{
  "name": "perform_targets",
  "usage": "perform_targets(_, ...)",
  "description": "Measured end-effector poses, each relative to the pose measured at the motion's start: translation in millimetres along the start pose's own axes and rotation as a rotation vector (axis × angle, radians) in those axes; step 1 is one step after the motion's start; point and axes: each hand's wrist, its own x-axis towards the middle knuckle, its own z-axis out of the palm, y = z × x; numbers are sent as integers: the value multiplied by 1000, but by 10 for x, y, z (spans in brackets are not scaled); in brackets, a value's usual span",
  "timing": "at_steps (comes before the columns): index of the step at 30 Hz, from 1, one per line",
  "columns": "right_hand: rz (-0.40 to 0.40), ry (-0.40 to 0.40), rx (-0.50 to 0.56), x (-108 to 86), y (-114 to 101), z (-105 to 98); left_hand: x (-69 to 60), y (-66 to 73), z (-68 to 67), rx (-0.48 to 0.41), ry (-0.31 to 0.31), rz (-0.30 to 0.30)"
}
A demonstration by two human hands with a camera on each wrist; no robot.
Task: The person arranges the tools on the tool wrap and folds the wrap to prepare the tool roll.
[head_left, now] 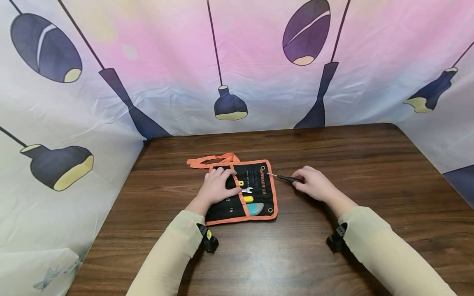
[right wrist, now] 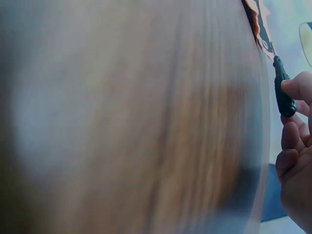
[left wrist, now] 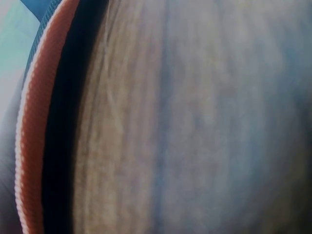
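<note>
A black tool pouch [head_left: 255,176] with orange edging lies on the table, with a small wrench [head_left: 247,190], yellow-handled tools [head_left: 248,199] and a teal-and-grey tool [head_left: 255,209] in its pocket. My left hand [head_left: 216,187] rests on the pouch's left part, fingers spread, thumb at the pocket's orange edge. My right hand [head_left: 314,183] pinches the black handle of a screwdriver [head_left: 289,178], whose thin shaft points left over the pouch's right edge. The right wrist view shows thumb and fingers of the right hand [right wrist: 298,141] around the screwdriver [right wrist: 282,90].
Orange ties [head_left: 214,159] extend from the pouch's upper left. The pouch lies on a brown wooden table [head_left: 274,255]. A printed cloth [head_left: 177,94] hangs behind and beside the table. The left wrist view shows the pouch's orange edge [left wrist: 36,126] close up.
</note>
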Motion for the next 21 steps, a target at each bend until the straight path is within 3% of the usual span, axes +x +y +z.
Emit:
perform_targets(9,-55,-52,-50,269,-203,85,-5,-5,8,-5,15,13)
perform_targets(21,-66,-106,-72,483,-362,210,-10,-20,15,-7,16,15)
